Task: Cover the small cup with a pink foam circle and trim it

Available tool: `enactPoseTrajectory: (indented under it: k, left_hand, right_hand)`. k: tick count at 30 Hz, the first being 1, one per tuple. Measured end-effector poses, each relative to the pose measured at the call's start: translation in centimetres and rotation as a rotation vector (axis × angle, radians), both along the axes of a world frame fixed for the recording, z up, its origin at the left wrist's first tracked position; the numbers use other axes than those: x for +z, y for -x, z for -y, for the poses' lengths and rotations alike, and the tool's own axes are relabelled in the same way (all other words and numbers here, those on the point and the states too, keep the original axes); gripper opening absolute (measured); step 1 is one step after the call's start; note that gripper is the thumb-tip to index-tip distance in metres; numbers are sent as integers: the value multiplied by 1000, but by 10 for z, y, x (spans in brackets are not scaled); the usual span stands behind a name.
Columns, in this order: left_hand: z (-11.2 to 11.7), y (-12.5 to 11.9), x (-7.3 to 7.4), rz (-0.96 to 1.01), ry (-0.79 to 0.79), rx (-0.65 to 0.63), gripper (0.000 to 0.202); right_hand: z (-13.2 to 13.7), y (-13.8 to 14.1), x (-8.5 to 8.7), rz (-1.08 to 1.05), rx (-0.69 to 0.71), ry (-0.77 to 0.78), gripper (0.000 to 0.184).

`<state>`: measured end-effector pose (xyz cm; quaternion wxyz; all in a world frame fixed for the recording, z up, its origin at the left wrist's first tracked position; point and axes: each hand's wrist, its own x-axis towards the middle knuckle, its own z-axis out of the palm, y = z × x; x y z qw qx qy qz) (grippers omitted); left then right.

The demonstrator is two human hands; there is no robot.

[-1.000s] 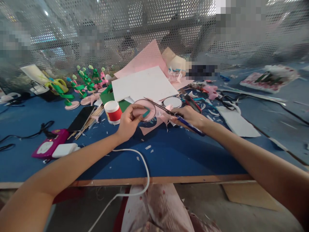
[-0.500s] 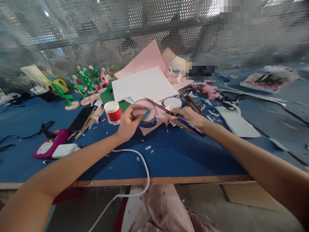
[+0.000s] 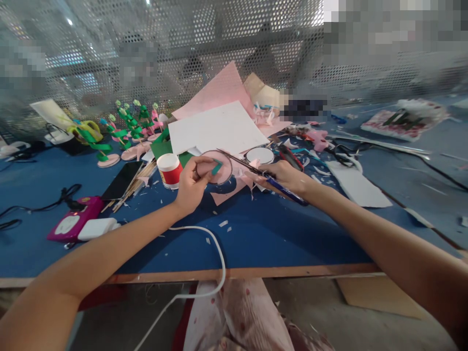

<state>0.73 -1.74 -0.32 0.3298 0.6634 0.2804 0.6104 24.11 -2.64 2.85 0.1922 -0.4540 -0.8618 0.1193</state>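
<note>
My left hand (image 3: 190,187) pinches a round pink paper disc (image 3: 224,176) with a dark outlined edge, thumb on top. A short teal strip (image 3: 217,167) shows on the disc by my thumb tip. In my right hand (image 3: 287,176) is a pair of scissors (image 3: 283,189) with blue handles. Its blades point left and lie along the disc's upper right edge; whether they touch the paper I cannot tell. Below the blades lies a pink paper offcut (image 3: 223,196). A white disc with a dark rim (image 3: 259,155) rests just behind my right hand.
Behind my hands lie a white sheet (image 3: 215,127) and a pink sheet (image 3: 219,92). To the left are a red-and-white tub (image 3: 170,171), wooden sticks (image 3: 127,187), a black phone (image 3: 122,180), a purple power socket (image 3: 75,219) and green paper plants (image 3: 133,122). A white cable (image 3: 219,248) crosses the front edge.
The pink disc has shifted slightly left and turned a little in my left hand, with the teal strip tilting. The scissors have moved slightly left. Both hands keep their holds.
</note>
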Motion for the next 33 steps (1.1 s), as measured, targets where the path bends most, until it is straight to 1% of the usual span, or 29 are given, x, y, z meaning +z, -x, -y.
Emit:
enactPoseTrajectory:
  k: [2, 5, 11, 15, 18, 20, 24, 29, 33]
  left_hand:
    - [-1, 1, -1, -22, -3, 35, 24]
    - [-2, 1, -2, -40, 4, 46, 21]
    - [-1, 0, -2, -43, 46, -16, 20]
    - [0, -1, -2, -30, 46, -32, 20]
    - [0, -1, -1, -21, 45, -32, 21]
    - [0, -1, -1, -14, 53, -42, 22]
    - [0, -1, -1, 9, 43, -56, 23]
    - [-1, -1, 1, 17, 45, 7, 23]
    - [0, -1, 3, 9, 37, 44, 23]
  right_hand:
    - [0, 0, 0, 0, 1, 11, 59]
    - [1, 1, 1, 2, 8, 10, 59]
    - [4, 3, 6, -7, 30, -16, 57]
    - [2, 2, 2, -46, 64, -1, 55]
    - [0, 0, -2, -92, 93, 44, 54]
    - [0, 0, -2, -85, 85, 58, 55]
    - [1, 1, 0, -34, 53, 27, 57]
    - [1, 1, 1, -36, 37, 20, 56]
    - [-1, -1, -4, -44, 12, 20, 58]
